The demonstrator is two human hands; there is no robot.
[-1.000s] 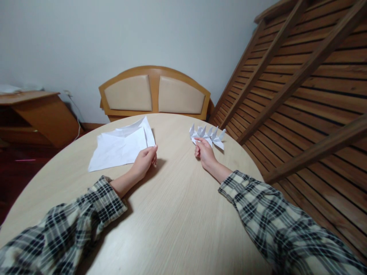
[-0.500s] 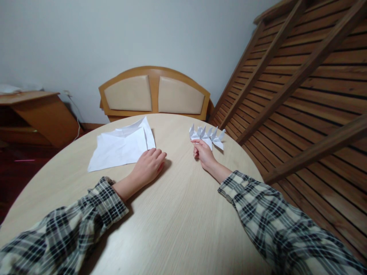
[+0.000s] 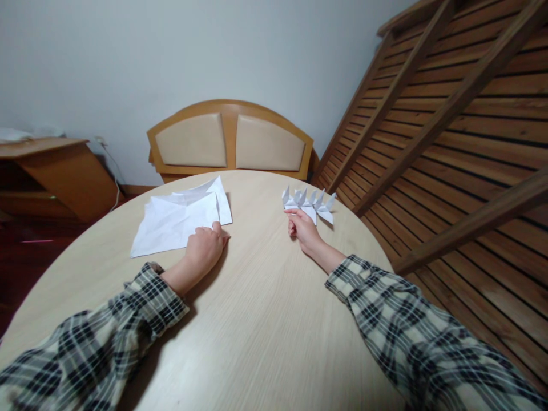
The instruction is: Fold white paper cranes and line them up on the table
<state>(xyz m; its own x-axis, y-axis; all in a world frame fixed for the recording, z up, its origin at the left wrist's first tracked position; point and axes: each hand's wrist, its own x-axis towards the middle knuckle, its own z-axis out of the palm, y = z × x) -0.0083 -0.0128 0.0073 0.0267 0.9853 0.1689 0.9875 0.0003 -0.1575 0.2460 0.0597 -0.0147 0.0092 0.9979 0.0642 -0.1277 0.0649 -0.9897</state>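
My left hand (image 3: 205, 248) is closed at the near right corner of some white paper sheets (image 3: 180, 220), its fingers bent down over the edge. What those fingers hold, if anything, is hidden beneath them. Several white folded paper cranes (image 3: 319, 201) stand side by side in a row on the right of the table, their pointed ends up. My right hand (image 3: 303, 230) is closed at the near left end of this row, with the index finger and thumb against the base of a paper crane. Its remaining fingers are curled in.
Both forearms rest across a round light-wood table (image 3: 265, 319). Beyond its far edge stands a padded wooden headboard (image 3: 231, 137) against the wall. A slatted wooden frame (image 3: 449, 131) leans on the right. At far left is a desk (image 3: 60, 171) with a cable beside it.
My left hand has slid left and slightly down, onto the near corner of the paper sheets, and its fingers have shifted. My right hand and the cranes stay in place.
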